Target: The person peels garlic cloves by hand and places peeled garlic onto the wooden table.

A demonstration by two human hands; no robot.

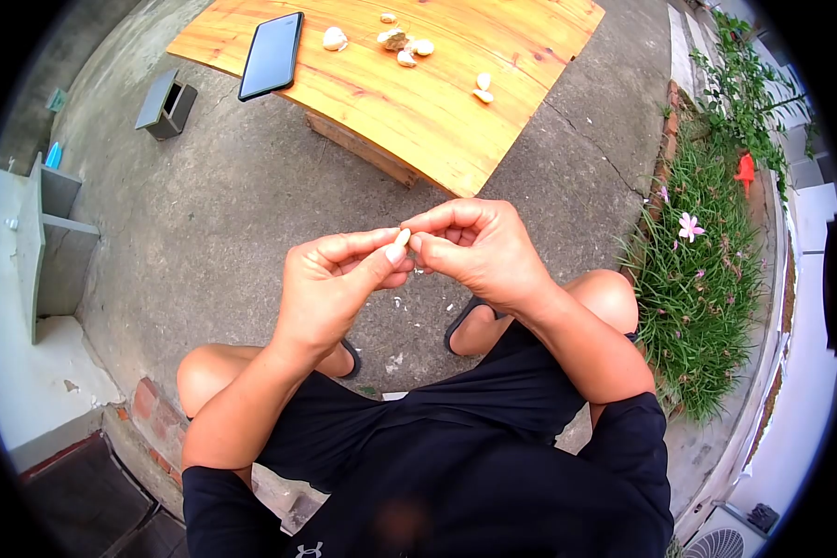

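Observation:
Between my two hands, over the concrete ground, is a small pale garlic clove point(403, 237). My left hand point(330, 279) pinches it between thumb and fingers. My right hand point(474, 249) is closed, its thumb and forefinger tips pressed together at the clove's upper right side. Beyond them, the wooden table point(456, 121) bears a garlic bulb point(335, 38), a cluster of garlic pieces point(393, 40) near its middle, and two pale cloves point(483, 88) towards the right. Small whitish flakes lie on the ground below my hands.
A phone point(272, 56) lies at the table's left edge. A grey box point(166, 105) stands on the ground at the left. Grassy plants with pink flowers point(690, 227) grow along the right, behind a brick edging. My knees and sandalled feet are below my hands.

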